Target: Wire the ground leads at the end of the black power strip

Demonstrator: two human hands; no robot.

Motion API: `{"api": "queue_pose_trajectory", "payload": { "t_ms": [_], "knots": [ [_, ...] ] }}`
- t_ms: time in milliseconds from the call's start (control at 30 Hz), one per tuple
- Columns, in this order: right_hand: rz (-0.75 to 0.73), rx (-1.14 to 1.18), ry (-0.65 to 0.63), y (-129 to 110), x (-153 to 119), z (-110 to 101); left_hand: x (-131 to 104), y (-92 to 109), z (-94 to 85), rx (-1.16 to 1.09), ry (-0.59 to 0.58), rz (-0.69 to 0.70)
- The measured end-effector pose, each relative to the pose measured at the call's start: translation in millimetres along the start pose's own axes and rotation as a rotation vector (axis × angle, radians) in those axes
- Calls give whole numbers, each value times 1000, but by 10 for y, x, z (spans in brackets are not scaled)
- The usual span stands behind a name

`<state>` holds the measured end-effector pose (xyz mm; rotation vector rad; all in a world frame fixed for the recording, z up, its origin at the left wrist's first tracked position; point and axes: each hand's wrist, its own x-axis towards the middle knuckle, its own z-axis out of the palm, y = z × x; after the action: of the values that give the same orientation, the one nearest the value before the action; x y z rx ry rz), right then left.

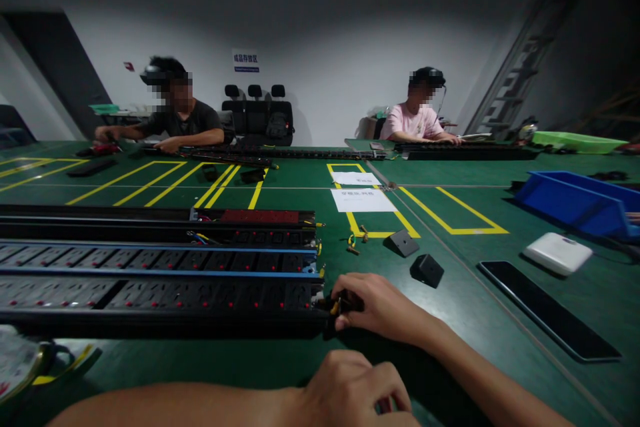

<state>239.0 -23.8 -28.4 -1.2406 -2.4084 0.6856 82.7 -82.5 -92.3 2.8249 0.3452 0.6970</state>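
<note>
Long black socket strips (pixel 200 293) lie side by side on the green table, with rows of outlets and red dots. At the right end of the nearest strip, my right hand (pixel 375 303) pinches a small dark piece beside a yellow wire. My left hand (pixel 357 387) is nearer to me, below that end, with its fingers curled; what they hold, if anything, is hidden. Two black end pieces (pixel 427 270) and some small yellow-green wires (pixel 353 242) lie beyond my right hand.
A black phone (pixel 547 310), a white box (pixel 559 253) and a blue bin (pixel 580 203) stand on the right. Paper sheets (pixel 363 200) lie mid-table. Two people work across the table. A roundish container (pixel 17 360) is at the lower left.
</note>
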Motion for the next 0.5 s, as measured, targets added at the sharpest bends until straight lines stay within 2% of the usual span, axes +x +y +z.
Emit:
{"api": "queue_pose_trajectory", "payload": {
  "t_ms": [200,300,400,500],
  "knots": [
    [10,12,-20,-10,-3,-22,-15,2,32,-139,137,117],
    [8,10,-22,-9,-6,-27,-120,-29,110,-213,103,138],
    [5,5,-17,6,-9,-15,-274,-43,209,-187,-1,51],
    [2,2,-13,21,-9,-5,-407,-20,335,-108,-8,-91]
  ]
}}
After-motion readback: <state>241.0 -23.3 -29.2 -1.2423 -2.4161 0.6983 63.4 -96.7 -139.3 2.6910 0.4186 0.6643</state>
